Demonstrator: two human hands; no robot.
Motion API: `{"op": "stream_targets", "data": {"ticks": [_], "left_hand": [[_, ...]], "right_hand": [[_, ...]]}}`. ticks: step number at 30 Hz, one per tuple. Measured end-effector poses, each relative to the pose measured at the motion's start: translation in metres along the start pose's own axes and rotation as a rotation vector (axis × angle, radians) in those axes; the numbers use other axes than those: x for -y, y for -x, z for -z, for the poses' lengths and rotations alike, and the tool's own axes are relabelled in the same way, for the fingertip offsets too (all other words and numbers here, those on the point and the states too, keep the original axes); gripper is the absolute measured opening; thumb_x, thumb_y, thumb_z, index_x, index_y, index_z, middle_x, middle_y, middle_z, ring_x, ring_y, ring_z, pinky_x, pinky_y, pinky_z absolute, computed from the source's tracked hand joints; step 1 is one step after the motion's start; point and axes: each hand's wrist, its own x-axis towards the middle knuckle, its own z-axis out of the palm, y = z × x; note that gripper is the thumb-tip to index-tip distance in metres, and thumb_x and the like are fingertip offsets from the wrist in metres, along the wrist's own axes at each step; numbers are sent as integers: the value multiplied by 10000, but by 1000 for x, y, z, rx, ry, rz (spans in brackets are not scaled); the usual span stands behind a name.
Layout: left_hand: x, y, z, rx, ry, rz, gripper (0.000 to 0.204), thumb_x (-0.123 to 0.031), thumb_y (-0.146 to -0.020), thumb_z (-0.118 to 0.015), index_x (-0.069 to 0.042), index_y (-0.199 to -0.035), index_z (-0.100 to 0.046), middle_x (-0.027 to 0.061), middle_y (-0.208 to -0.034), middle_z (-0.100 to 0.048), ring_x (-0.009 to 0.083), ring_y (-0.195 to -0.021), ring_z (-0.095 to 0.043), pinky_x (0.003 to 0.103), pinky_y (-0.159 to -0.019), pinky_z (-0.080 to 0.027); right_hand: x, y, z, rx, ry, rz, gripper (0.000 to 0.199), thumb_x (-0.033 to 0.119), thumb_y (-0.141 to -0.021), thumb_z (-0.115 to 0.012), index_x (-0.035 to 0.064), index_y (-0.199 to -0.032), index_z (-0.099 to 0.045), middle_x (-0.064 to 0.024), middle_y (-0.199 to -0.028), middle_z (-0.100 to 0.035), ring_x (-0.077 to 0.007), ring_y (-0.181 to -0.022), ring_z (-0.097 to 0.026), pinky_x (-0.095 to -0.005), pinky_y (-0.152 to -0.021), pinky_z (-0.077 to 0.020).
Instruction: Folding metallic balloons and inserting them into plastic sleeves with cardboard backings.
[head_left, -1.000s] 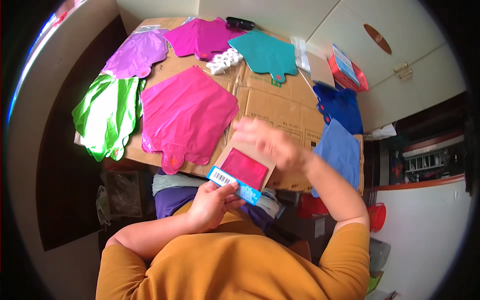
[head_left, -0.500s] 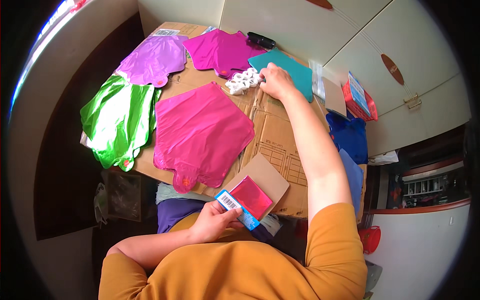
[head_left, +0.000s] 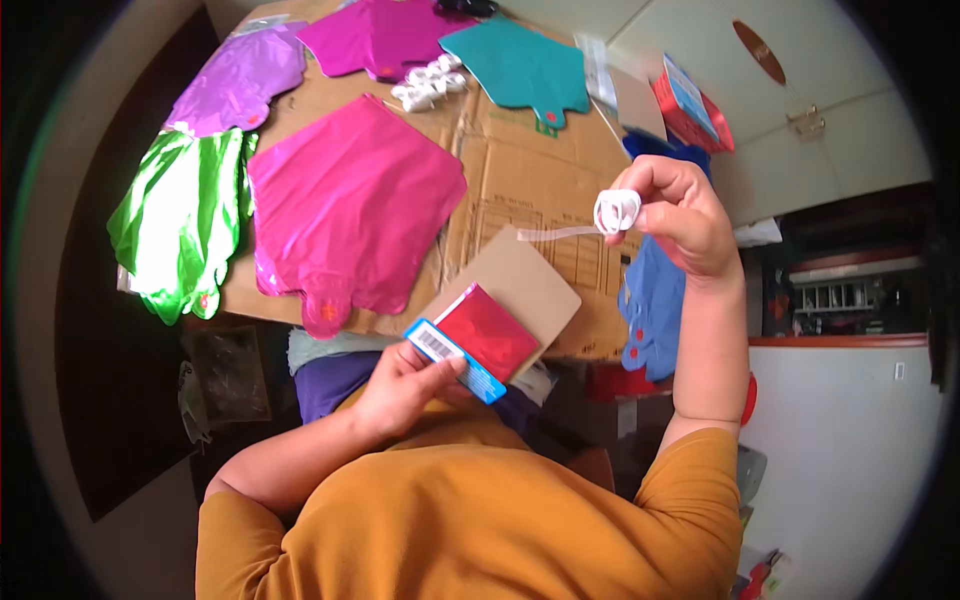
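Observation:
My left hand is closed on a small packet with a blue header card and folded red foil. A plain beige card lies just behind the packet; whether I grip it too is unclear. My right hand, raised over the right side of the cardboard, pinches a small coil of white ribbon. A clear flat strip sticks out leftward from the coil. More white ribbon coils lie heaped toward the far side, near a teal foil balloon.
Flat foil balloons rest on the cardboard: pink, green, lilac, magenta. Blue ones hang at the right edge. A red basket stands far right by the cabinet.
My right hand has come back from the ribbon heap, nearer and to the right, with a coil now pinched in it. My left hand still holds the packet. The view has shifted.

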Motion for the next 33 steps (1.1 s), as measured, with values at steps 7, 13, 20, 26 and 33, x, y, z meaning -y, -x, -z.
{"op": "stream_targets", "data": {"ticks": [7, 13, 20, 26, 33], "left_hand": [[9, 12, 15, 123, -61, -30, 224, -109, -951, -581, -10, -1149, -612, 86, -1059, -686, 183, -958, -670, 323, -837, -556], [18, 13, 17, 177, -106, -33, 209, -99, -952, -583, 6, -1127, -632, 85, -1051, -688, 172, -959, -665, 327, -850, -556], [22, 12, 20, 171, -121, -31, 188, -97, -954, -581, 9, -1098, -642, 78, -1019, -691, 161, -932, -668, 305, -823, -562], [24, 14, 11, 37, -115, -50, 195, -112, -956, -581, -6, -1115, -616, 65, -1003, -688, 150, -908, -670, 287, -779, -567], [24, 12, 0, -122, -61, -66, 162, -105, -946, -588, -30, -1084, -625, 43, -959, -686, 122, -822, -662, 278, -729, -571]], "right_hand": [[-39, 39, -41, -86, 175, -327, 58, -8, -795, -567, -22, -837, -604, -80, -807, -664, -110, -733, -644, -245, -672, -520], [-74, 50, -85, 218, 277, -427, 34, 16, -771, -593, -7, -795, -601, 5, -722, -603, -48, -654, -554, -215, -584, -431], [-77, 49, -102, 259, -25, -535, 150, -12, -780, -536, -34, -906, -615, -3, -738, -615, -58, -654, -539, -221, -637, -444], [-84, 44, -102, 317, 287, -262, 177, 51, -848, -510, -33, -899, -658, 12, -832, -658, -67, -750, -573, -238, -713, -463], [-80, 32, -106, 314, 73, -493, 186, 140, -869, -662, -11, -977, -678, -11, -897, -675, -66, -796, -577, -255, -741, -477]]}}
